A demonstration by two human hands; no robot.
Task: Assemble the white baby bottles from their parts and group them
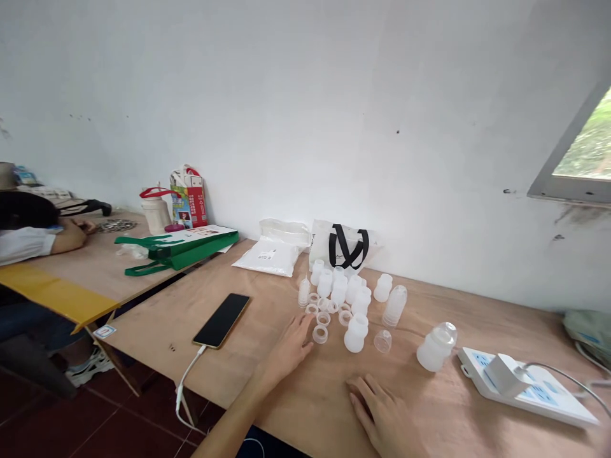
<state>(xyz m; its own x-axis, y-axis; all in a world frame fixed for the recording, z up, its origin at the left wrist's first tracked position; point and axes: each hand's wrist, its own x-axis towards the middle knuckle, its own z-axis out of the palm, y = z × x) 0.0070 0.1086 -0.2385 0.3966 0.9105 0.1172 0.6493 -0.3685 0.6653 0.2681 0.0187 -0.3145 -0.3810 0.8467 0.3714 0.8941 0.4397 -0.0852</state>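
Note:
My left hand (292, 346) rests palm down on the wooden table, fingers stretched toward several translucent plastic rings (321, 334). Whether its fingertips touch a ring I cannot tell. My right hand (377, 410) lies on the table nearer to me, fingers loosely apart and holding nothing. Ahead of both hands is a cluster of small frosted plastic bottles (356, 333) without caps. Beside them lie a clear domed cap (382, 341) and a stack of clear caps (395, 306). Farther right stands a frosted bottle with a clear cap on it (435, 348).
A charging phone (222, 320) lies left; a power strip (525, 388) with a plug sits right. Against the wall are a white plastic package (267, 256) and a black-handled bag (319, 242). A green bag (191, 251) and a person (28, 229) are at the neighbouring table.

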